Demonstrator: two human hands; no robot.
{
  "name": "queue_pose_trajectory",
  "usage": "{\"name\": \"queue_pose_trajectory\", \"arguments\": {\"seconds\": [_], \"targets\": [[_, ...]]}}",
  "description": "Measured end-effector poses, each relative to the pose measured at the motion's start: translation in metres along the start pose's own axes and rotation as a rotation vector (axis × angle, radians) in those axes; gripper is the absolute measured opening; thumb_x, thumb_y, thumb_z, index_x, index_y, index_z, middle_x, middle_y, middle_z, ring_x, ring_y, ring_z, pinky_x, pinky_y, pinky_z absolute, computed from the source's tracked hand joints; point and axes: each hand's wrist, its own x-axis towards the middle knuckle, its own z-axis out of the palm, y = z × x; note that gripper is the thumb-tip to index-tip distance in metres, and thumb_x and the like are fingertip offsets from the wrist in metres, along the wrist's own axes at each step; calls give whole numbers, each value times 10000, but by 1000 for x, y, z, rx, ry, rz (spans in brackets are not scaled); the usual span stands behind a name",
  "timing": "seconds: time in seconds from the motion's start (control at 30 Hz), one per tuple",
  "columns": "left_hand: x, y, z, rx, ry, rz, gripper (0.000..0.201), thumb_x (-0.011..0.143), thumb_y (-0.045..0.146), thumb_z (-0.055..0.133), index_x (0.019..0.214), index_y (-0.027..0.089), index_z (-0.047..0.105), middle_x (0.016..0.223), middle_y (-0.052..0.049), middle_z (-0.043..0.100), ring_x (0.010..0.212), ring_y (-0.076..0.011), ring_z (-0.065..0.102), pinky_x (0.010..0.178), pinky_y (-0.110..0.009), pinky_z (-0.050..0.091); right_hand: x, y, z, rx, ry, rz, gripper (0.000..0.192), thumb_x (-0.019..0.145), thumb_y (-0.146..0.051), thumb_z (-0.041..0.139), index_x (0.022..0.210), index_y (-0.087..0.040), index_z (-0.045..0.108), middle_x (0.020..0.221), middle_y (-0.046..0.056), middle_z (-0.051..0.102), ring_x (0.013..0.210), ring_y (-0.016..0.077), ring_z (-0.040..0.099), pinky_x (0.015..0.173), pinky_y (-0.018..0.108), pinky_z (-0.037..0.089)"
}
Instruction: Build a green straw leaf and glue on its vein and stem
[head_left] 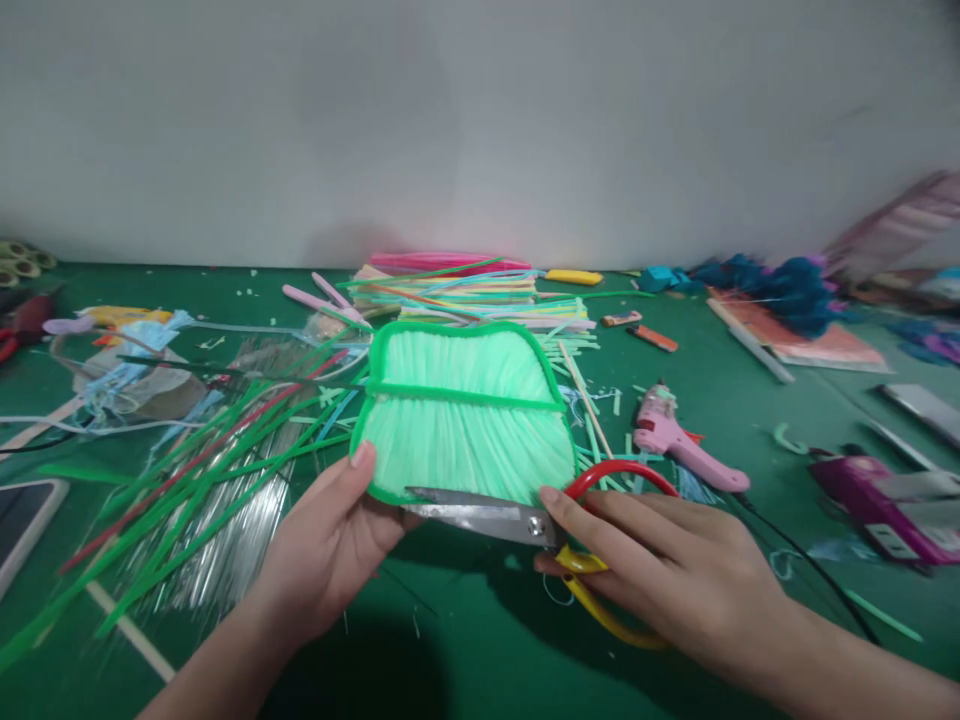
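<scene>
A light green pleated panel (465,440), edged with fuzzy darker green pipe cleaner and crossed by a pipe cleaner rib, is held up over the table. My left hand (330,545) pinches its lower left corner, thumb on top. In my right hand (660,550) is a pair of scissors (480,518) with one red and one yellow handle. Its blades point left along the panel's lower edge and look nearly closed. My right fingertips are close to the panel's lower right corner; I cannot tell if they touch it.
Behind the panel lie bundles of coloured pipe cleaners (450,290). Green strands and clear wires (225,520) spread at left, near a phone (26,530). On the right are a pink glue gun (682,440) with a cord, an orange lighter (652,338) and a purple device (885,510).
</scene>
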Motion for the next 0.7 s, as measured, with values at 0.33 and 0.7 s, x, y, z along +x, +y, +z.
{"name": "queue_pose_trajectory", "arguments": {"seconds": [0.33, 0.7], "targets": [[-1, 0, 4, -21, 17, -26, 389, 954, 213, 532, 1326, 155, 632, 1184, -121, 757, 1181, -333, 670, 1010, -487, 558, 6, 29, -1, 97, -94, -115, 263, 1037, -298, 516, 1229, -137, 593, 808, 16, 730, 647, 133, 671, 574, 267, 467], [0, 6, 4, -10, -34, 30, 502, 965, 258, 529, 1461, 184, 506, 1193, -133, 752, 1173, -350, 673, 997, -529, 557, 14, 68, -9, 114, -106, -130, 272, 971, -334, 617, 1223, -230, 606, 913, -2, 739, 671, 119, 649, 539, 257, 403]]}}
